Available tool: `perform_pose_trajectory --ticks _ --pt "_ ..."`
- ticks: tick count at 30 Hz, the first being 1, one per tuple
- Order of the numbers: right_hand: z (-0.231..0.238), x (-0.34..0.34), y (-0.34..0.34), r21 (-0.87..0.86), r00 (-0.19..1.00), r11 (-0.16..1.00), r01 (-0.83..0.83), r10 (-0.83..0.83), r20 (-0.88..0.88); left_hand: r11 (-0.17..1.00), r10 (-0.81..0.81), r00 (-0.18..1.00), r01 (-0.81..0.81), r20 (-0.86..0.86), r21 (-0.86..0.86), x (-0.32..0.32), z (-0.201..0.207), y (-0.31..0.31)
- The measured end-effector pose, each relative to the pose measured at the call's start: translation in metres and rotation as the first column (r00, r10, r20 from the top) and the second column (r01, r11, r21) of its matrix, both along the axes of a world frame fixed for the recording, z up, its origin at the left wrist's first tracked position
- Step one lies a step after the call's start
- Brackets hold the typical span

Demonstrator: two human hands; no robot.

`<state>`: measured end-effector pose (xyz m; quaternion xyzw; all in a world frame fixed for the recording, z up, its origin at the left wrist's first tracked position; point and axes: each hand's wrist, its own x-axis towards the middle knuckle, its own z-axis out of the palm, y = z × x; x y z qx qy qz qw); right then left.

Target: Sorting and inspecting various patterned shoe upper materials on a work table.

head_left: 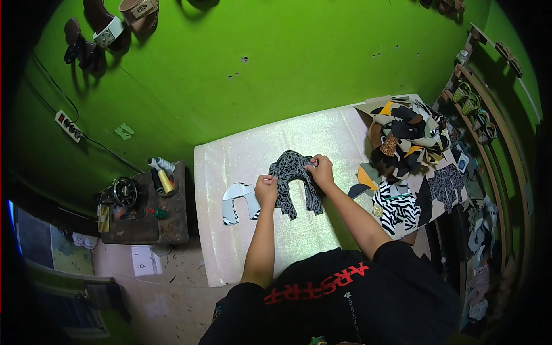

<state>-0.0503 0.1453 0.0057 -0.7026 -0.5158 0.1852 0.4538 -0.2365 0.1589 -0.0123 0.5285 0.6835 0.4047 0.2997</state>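
A black piece with a grey line pattern (287, 164), shaped like an arch with two legs, lies on or just above the pale shimmering table cover (241, 149). It looks like a cut shoe-upper piece. My left hand (266, 191) pinches its left edge. On the other side, my right hand (320, 171) has its fingers closed on the upper right edge. Beside my left hand rests a white-and-grey arch-shaped piece (233, 198) with zebra-striped ends. My fingertips are small in view, so the exact grip is hard to see.
To the right is a heap of cut scraps (405, 135), with zebra-print pieces (397, 207) nearer me. A sewing machine (125, 191) and thread spools (165, 181) stand on a small table at left. A wooden rack (489, 144) holds sandals. A power strip (68, 126) hangs on the green wall.
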Motion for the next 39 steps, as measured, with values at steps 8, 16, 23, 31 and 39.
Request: perform_pose_trajectory --ticks 8,16,23,31,39 --pt "-0.003 -0.002 -0.012 0.053 0.999 0.999 0.001 0.001 -0.033 0.995 -0.031 0.997 0.038 -0.071 0.091 0.005 0.009 -0.013" --pt "-0.018 0.016 -0.060 0.161 0.985 0.982 -0.103 0.123 -0.118 0.974 -0.090 0.992 0.106 -0.090 0.202 0.020 0.012 -0.060" --pt "-0.017 0.039 -0.114 0.163 0.984 0.985 -0.051 0.077 -0.161 0.925 -0.348 0.937 0.339 0.029 0.170 0.041 -0.004 -0.090" --pt "-0.015 0.096 -0.173 0.243 0.984 0.961 0.129 -0.093 -0.154 0.809 -0.587 0.806 0.577 0.079 0.113 0.110 -0.011 -0.116" --pt "-0.014 0.188 -0.235 0.244 0.913 0.880 0.407 -0.385 -0.133 0.687 -0.726 0.667 0.709 0.164 0.159 0.204 -0.007 -0.140"
